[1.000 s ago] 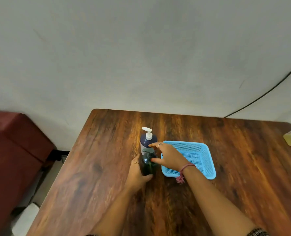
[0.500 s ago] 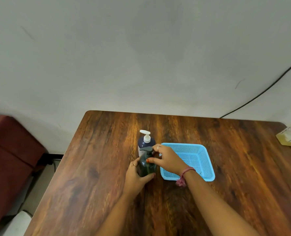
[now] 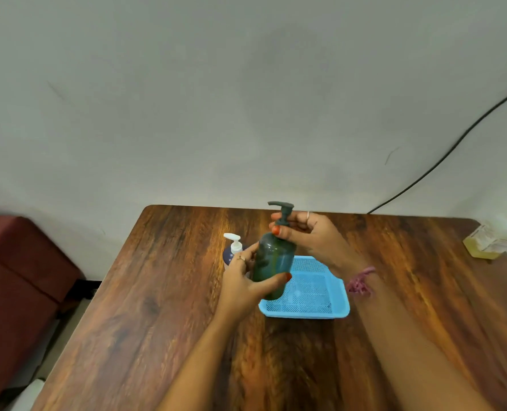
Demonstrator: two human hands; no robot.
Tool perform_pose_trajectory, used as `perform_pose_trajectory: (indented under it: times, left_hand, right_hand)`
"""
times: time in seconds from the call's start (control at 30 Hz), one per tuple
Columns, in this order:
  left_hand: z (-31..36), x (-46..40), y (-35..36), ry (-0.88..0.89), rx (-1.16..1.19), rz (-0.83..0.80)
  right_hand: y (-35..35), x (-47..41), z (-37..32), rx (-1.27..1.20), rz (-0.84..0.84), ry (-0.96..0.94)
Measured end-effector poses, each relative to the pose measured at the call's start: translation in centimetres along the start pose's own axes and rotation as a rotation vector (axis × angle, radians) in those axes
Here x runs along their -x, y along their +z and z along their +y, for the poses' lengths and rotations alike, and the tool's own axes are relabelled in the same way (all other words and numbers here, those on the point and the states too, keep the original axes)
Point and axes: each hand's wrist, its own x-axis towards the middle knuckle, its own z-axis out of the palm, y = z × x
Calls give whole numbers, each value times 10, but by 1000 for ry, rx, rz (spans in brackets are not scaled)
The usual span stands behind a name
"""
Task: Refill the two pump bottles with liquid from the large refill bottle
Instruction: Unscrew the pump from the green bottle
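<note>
Green translucent plastic pump bottle (image 3: 273, 266) hung tilted above the wooden bench (image 3: 145, 307), its body gripped by the left hand (image 3: 246, 280); the right hand (image 3: 308, 235) pinched its dark pump collar. Behind stood a navy white-pumped bottle (image 3: 231, 252), seemingly upright; beneath, a blue mesh basket (image 3: 320, 307).

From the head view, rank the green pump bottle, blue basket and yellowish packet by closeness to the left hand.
1. Green pump bottle: gripped in the left hand.
2. Blue basket: just to its right.
3. Yellowish packet: far right table edge.
</note>
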Motion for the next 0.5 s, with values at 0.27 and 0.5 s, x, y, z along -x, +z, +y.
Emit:
perform_pose_trajectory:
  times: [0.27,0.5]
  left_hand:
    - [52,0,52,43,-28,106]
    - [83,0,92,129,-108,223]
  right_hand:
    - [-54,19,-51,115,66,-65]
    - [-75,42,-72,-66,231,-180]
